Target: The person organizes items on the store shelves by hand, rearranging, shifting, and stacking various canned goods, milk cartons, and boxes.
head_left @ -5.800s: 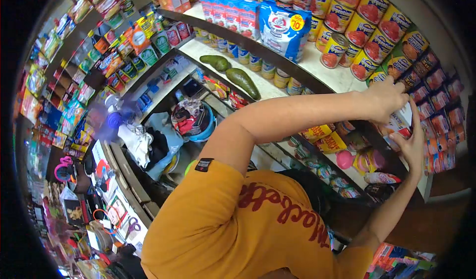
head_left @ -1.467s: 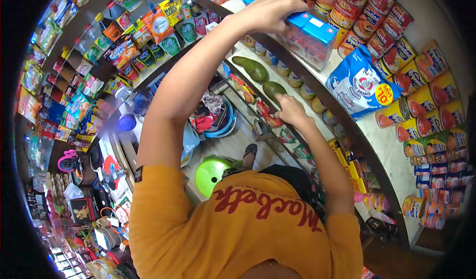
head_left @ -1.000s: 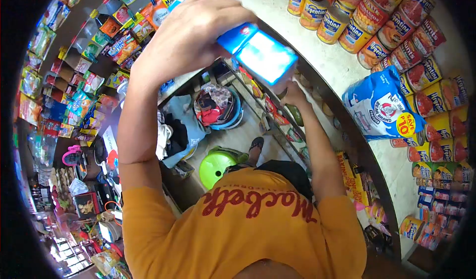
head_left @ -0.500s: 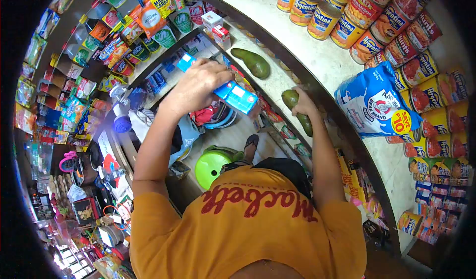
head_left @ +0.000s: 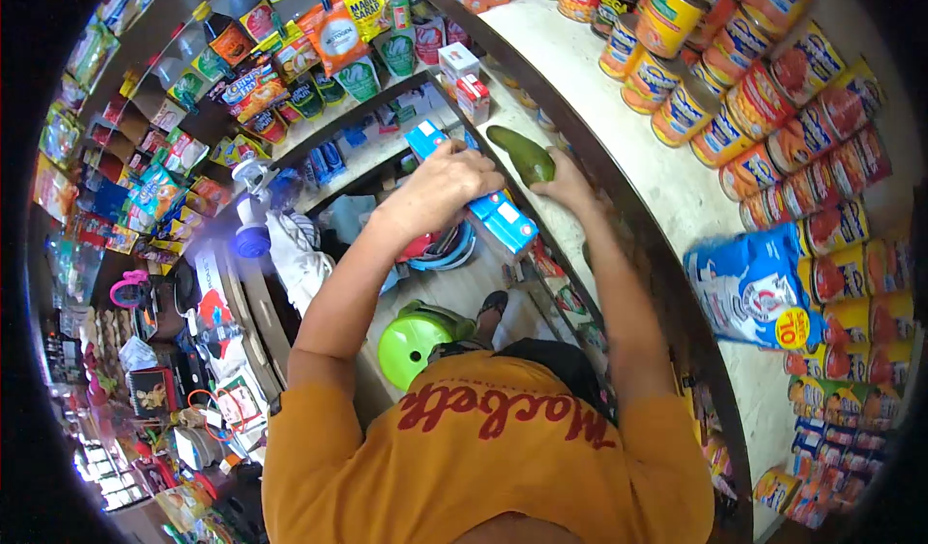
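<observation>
Your left hand [head_left: 447, 188] is clamped over a row of blue cartons [head_left: 503, 223], fingers closed across the top, holding it raised left of the avocado [head_left: 522, 154]. Your right hand [head_left: 570, 188] touches the avocado's wide end, fingers bent round it; I can't tell whether they have tightened. The avocado lies on the pale lower shelf [head_left: 510, 115], and just past its narrow end sit two small white-and-red boxes [head_left: 459, 65], their contents hidden. Below and left of the avocado, partly behind your left hand and the cartons, is a blue tub [head_left: 452, 258] with red cloth [head_left: 420, 246] showing in it. Lower still on that side is a lime-green stool [head_left: 414, 349] with a dark hole. Right of the avocado, on the upper shelf [head_left: 590, 56], a plump blue-and-white pouch [head_left: 749, 288] leans near stacked cans [head_left: 677, 114], whose labels show meat and beans.
</observation>
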### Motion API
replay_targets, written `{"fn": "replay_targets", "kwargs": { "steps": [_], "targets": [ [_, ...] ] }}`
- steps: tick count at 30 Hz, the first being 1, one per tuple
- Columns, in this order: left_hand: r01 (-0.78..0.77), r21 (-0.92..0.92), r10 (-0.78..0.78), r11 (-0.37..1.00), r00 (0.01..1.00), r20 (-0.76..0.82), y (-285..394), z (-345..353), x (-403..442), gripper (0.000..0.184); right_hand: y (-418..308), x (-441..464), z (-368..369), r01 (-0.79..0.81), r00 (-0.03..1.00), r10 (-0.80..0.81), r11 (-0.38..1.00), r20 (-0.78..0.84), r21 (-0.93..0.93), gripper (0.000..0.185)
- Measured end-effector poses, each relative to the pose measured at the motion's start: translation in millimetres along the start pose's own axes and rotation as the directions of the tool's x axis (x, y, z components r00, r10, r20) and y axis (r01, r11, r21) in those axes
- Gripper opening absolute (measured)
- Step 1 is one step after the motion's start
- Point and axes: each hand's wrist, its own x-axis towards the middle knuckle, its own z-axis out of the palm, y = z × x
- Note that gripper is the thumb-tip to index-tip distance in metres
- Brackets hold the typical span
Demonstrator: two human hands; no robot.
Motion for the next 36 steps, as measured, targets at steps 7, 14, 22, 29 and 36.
{"fn": "replay_targets", "kwargs": {
  "steps": [7,14,22,29,36],
  "targets": [
    [0.028,0.009,-0.028,1.0,1.0,0.012,-16.2,1.7,4.3,0.036,3.1,59.8,35.7,-0.089,0.993,0.052,0.922,-0.108,-0.376,0.089],
    [-0.042,0.042,0.042,0.998,0.999,0.002,-43.0,23.5,36.3,0.041,61.8,41.4,26.2,0.022,0.976,-0.062,0.982,-0.208,-0.186,0.087],
    [-0.159,0.071,0.16,0.985,0.987,-0.002,-72.3,75.7,102.2,0.032,150.6,26.2,33.4,0.266,0.876,-0.34,0.932,-0.341,-0.247,0.053],
    [-0.162,0.141,0.175,0.977,0.981,-0.08,-144.8,179.9,130.7,0.029,112.1,-9.2,11.5,-0.288,0.947,0.257,0.945,-0.19,-0.156,0.074],
    [0.046,0.084,-0.06,0.995,0.983,0.173,-128.4,166.2,125.9,0.027,12.3,-53.5,-13.7,-0.382,0.92,0.354,0.906,-0.172,-0.18,0.075]
  ]
}}
